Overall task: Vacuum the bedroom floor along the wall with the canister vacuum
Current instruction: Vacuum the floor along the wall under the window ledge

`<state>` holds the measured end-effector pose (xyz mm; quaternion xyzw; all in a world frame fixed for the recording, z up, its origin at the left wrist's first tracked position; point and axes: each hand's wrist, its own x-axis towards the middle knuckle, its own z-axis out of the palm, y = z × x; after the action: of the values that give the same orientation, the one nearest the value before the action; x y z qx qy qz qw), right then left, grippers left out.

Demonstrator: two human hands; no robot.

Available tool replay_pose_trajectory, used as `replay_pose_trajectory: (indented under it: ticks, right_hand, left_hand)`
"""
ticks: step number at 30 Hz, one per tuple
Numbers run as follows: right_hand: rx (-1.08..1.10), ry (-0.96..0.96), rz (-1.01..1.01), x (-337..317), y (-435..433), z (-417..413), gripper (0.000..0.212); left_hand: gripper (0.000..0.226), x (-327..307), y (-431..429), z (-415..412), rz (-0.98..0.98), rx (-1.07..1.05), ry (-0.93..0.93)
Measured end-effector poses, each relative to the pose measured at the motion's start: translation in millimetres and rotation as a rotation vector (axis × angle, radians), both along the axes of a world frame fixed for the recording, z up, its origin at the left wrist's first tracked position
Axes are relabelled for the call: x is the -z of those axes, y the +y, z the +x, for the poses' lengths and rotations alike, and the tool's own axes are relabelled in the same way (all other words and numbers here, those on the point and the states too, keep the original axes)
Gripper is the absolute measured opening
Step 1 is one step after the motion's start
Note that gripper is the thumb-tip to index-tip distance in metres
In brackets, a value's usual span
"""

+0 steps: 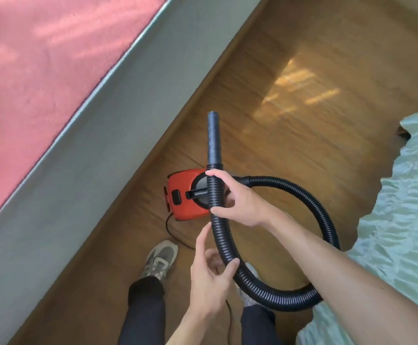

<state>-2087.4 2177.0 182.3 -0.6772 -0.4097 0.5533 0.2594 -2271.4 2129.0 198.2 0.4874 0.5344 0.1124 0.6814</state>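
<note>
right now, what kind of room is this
Probably a bedroom: rumpled pale green bedding at the right, brown wood-plank floor, and a small red canister vacuum standing near the grey-and-pink wall.

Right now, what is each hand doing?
Left hand: open, fingers loosely touching the hose, thumb off it.
Right hand: closed around the hose just below the nozzle.
</note>
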Motion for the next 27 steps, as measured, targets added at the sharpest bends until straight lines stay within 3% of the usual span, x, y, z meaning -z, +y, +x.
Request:
replay_pose_trajectory:
  ticks: [7,14,27]
  right_hand:
    - [-0.243,0.134,-0.052,10.6,1.2,10.7,0.072]
    - [-0.445,0.251,-0.300,16.1,0.1,-68.2,0.068]
    - [-1.050,-0.091,-0.480,44.1,-37.7,-179.9,0.072]
  left_hand:
    - [0.081,6.4,-42.7,13.6,0.015,-0.204,-0.088]
    - [0.081,11.7,-95.7,-31.0,-0.080,-0.512,-0.124]
    - [0.086,43.8,-189.4,-32.2,-0.288,-1.086,-0.308]
